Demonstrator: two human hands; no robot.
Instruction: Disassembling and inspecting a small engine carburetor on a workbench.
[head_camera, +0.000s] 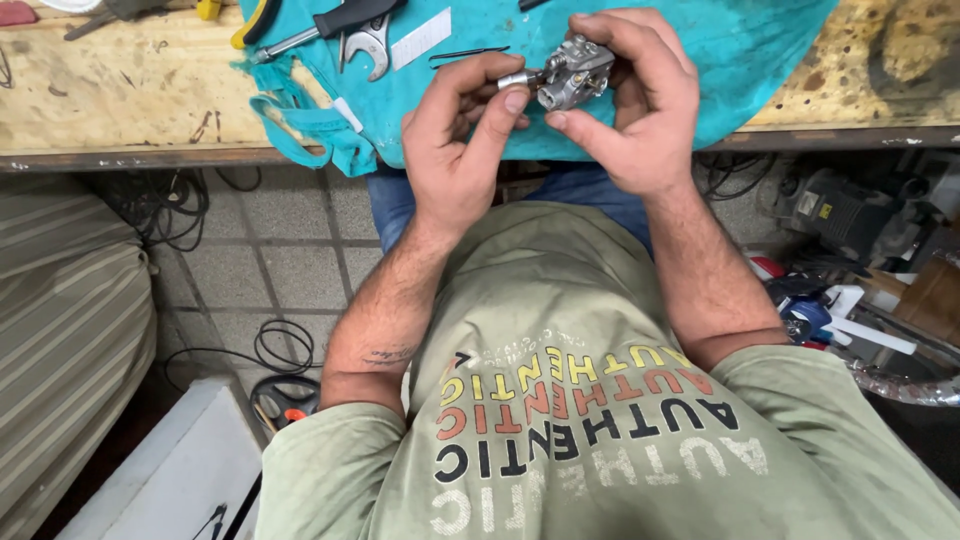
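The person's torso is filling the lower part of the view, wearing a pale green printed shirt (600, 440) over blue jeans (400, 205). Both forearms are reaching upward from it toward the bench edge.

The left hand (460, 140) is closing its thumb and forefinger on a small silver cylindrical part (514, 79), pinching it in a narrow grip; the remaining fingers are curling loosely underneath. This part is touching the left side of a small grey metal carburetor body (575, 72).

The right hand (635, 100) is wrapping around the carburetor body from the right, with the thumb pressing underneath and the fingers arching over the top, holding it firmly. The carburetor body is sitting between the two hands, raised just above the front edge of a teal cloth (720, 60).

The teal cloth is lying over a worn wooden workbench (110, 90), with one corner hanging off the front edge. Further back on the cloth, an open-ended wrench (372, 45) is lying beside a black-handled screwdriver (325, 25), and a thin black pin (465, 53) is lying near them.

Below the bench, black cables (170, 205) are trailing across a tiled floor (280, 260).
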